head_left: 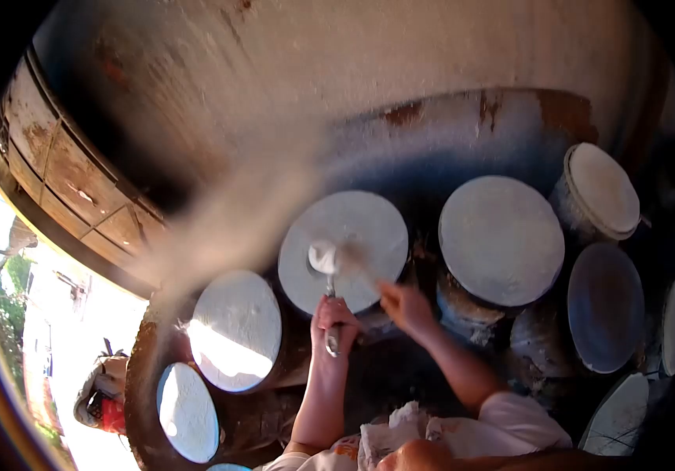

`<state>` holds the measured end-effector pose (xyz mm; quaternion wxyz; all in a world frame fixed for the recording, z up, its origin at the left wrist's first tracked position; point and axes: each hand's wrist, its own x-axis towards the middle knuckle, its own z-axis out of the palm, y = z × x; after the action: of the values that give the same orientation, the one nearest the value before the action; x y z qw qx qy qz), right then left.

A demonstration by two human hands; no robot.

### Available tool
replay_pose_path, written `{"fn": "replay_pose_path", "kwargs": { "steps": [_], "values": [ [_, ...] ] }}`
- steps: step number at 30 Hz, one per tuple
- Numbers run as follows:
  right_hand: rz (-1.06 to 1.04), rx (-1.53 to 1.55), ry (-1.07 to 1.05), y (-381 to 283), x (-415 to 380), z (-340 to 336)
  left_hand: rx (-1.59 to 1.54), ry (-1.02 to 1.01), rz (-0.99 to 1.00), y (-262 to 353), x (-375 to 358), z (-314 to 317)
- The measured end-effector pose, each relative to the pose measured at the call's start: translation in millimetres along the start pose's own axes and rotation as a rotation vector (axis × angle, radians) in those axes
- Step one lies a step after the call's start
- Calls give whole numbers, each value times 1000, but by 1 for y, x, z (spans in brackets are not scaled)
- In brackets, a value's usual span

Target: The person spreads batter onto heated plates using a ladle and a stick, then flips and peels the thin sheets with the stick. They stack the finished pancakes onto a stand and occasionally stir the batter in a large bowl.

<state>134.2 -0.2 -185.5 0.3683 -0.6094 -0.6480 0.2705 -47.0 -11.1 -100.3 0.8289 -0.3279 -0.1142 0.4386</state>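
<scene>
My left hand (335,314) is closed around the handle of a metal ladle (330,286). A rounded white mass (322,257) shows at the ladle's far end. Beneath it, in this view, lies a large round white surface (374,221). To the right, my right hand (406,306) grips a slim-handled tool (361,263), whose brownish head is smeared by motion close beside the white mass. I cannot tell what kind of tool it is.
Round white-topped containers stand on both sides, one (502,239) on the right and one (235,330) on the left, partly sunlit. A dark round disc (606,306) is farther right. A stained curved wall (275,63) rises ahead. Bright daylight enters at left.
</scene>
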Motion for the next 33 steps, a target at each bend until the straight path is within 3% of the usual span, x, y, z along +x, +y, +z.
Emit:
{"fn": "replay_pose_path", "kwargs": {
  "steps": [1,4,7,9,11,13,15,19,21,24,28,33],
  "values": [
    [67,129,86,24,2,10,-36,-41,18,-16,-19,8],
    [28,125,-166,4,-17,8,327,-109,81,-60,-47,28],
    [-16,26,-112,13,-86,-8,429,-83,-67,-74,-43,14],
    [169,38,72,17,-133,-4,580,-88,-222,-88,-62,17],
    [70,157,8,53,-199,-11,765,-57,-380,-99,-80,-9],
    [217,154,-75,30,-277,-67,610,11,-388,-168,-99,-28],
    [397,200,169,32,-353,-103,377,64,-579,-215,-115,-47],
    [1051,-300,678,24,-467,-198,114,449,-846,-309,-85,-77],
    [1109,-612,875,29,-527,-228,100,574,-895,-337,-69,-123],
    [1085,-929,836,84,-602,-241,70,652,-1000,-379,-53,-183],
    [927,-865,814,92,-646,-254,150,681,-1003,-421,-28,-222],
    [813,-852,958,79,-655,-299,244,670,-997,-455,1,-233]
  ]
}}
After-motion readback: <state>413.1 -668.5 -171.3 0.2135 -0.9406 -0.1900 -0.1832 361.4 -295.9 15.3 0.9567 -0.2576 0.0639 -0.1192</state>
